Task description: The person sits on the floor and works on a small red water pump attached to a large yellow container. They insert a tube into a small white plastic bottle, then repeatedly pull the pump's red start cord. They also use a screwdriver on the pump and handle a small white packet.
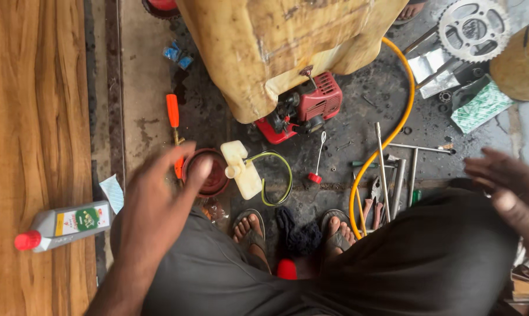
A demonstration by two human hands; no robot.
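1. The left hand is raised above the floor with its fingers spread open, and it holds nothing. It is a little blurred.
2. Just beyond its fingertips, on the ground, stands a round reddish bowl. The hand is over the bowl's near rim, but I cannot tell if it touches it.
3. Just right of the bowl lies a small white plastic tank with a thin green hose curving from it.
4. The right hand is at the right edge of the view, also open and empty, well apart from the left hand and from the bowl.
5. Between the hands are the person's knees in grey cloth, and below them two feet in sandals.
6. The floor is dark, oily concrete. On it stand a small red engine under a big yellowish tank, a yellow hose, metal rods, pliers and a chain sprocket.
7. On the left there is a wooden board, with a grey bottle with a red cap lying on it.
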